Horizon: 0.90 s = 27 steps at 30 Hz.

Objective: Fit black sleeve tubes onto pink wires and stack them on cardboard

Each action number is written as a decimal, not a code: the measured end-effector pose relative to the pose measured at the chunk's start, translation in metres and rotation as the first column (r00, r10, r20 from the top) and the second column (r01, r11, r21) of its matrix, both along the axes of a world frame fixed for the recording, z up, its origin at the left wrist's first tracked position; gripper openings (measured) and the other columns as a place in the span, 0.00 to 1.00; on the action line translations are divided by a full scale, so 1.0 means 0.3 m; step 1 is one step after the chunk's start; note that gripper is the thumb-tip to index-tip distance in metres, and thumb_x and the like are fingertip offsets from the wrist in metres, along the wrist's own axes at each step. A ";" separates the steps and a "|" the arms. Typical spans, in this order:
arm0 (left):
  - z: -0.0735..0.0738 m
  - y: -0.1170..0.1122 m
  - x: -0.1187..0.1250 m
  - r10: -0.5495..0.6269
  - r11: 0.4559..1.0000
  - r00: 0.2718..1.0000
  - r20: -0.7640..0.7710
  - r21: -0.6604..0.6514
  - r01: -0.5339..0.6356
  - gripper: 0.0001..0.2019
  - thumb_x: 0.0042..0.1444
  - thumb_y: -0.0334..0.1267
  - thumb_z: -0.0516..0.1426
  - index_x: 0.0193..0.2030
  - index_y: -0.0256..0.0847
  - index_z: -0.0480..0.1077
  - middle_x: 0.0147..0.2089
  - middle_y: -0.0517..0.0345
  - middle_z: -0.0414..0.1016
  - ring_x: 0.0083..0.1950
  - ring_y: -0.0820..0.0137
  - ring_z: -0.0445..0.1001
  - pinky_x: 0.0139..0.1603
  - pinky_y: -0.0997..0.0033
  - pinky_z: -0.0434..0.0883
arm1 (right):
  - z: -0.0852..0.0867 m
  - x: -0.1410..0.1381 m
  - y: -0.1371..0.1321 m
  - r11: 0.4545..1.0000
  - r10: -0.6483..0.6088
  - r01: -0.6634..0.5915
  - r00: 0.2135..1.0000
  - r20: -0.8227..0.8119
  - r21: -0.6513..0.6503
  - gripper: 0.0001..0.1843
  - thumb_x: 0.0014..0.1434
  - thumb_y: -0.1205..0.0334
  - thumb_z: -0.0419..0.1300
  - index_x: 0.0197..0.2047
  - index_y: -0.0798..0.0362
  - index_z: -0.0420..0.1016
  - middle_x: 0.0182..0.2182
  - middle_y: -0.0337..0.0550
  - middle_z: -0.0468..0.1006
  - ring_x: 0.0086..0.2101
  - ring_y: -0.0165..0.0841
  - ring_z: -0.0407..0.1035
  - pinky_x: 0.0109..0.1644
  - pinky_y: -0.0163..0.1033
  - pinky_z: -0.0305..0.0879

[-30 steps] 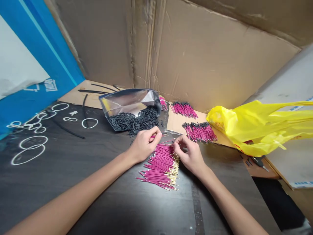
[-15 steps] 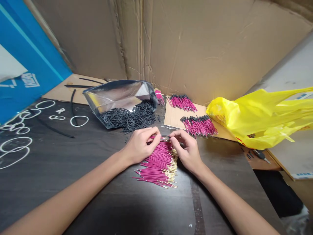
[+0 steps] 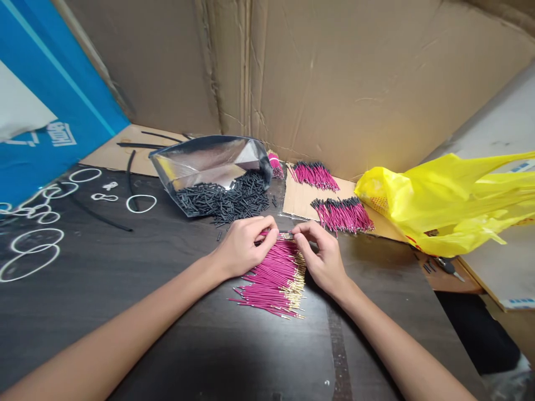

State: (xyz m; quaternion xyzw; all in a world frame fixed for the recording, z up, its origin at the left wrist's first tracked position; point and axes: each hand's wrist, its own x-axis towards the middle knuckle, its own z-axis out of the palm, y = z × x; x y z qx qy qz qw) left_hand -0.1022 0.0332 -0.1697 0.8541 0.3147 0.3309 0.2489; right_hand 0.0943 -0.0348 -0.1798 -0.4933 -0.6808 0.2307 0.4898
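My left hand (image 3: 244,248) is closed, its thumb and forefinger pinching magenta wires (image 3: 285,236) whose metal ends point right. Facing it, my right hand (image 3: 321,257) pinches a short black sleeve (image 3: 292,232) at those wire ends. How far the sleeve sits over a terminal is too small to tell. Beneath both hands lies a heap of magenta wires (image 3: 267,278) with gold terminals on the right side. Beyond my left hand, short black sleeves (image 3: 240,200) spill from an open silver-lined bag (image 3: 200,161).
On a cardboard sheet (image 3: 298,200) lie two rows of magenta wires (image 3: 345,214) with black sleeves. A banded wire bundle (image 3: 275,164) stands beside the bag. A yellow plastic bag (image 3: 418,200) is at right; white rubber bands (image 3: 35,245) and black tubing (image 3: 102,217) lie left.
The view has shifted slightly, so the table things appear a little further right. Both hands keep their pinch, fingertips still close together at the wire ends.
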 end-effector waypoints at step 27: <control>-0.002 -0.001 -0.001 -0.049 0.998 0.999 -0.021 0.030 0.050 0.11 0.68 0.35 0.52 0.34 0.38 0.68 0.28 0.63 0.64 0.29 0.74 0.62 0.34 0.71 0.60 | -0.006 -0.001 -0.003 1.000 -0.002 0.002 1.000 -0.005 0.028 0.05 0.69 0.64 0.59 0.46 0.50 0.75 0.38 0.40 0.79 0.38 0.32 0.74 0.43 0.39 0.70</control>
